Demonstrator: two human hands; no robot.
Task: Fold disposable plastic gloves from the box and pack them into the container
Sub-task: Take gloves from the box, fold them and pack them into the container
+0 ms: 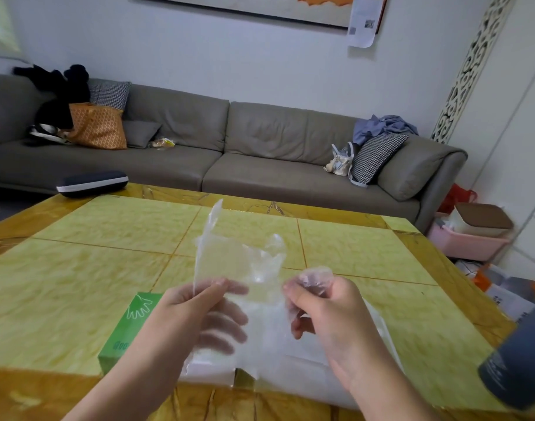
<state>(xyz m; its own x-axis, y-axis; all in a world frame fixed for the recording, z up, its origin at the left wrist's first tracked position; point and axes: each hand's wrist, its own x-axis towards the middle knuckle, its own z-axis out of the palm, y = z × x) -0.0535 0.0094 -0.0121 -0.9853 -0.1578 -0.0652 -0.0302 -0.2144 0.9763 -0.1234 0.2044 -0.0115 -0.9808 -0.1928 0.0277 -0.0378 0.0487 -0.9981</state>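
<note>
The fingers of the left hand (196,311) and right hand (320,311) each pinch an edge of one clear glove (238,262), held up taut between them (probably to flatten it for folding); below the fingers lie the green box (129,326) and loose plastic (290,360) on the tabletop (78,268), crowding the folding space.

— What lies beyond the yellow table (78,268)?
— A grey sofa (229,153) along the far wall, an orange bag (97,126) at its left, a checked cushion (375,156) at right.
— Nearer?
— A dark case (91,183) on the table's far-left corner.
</note>
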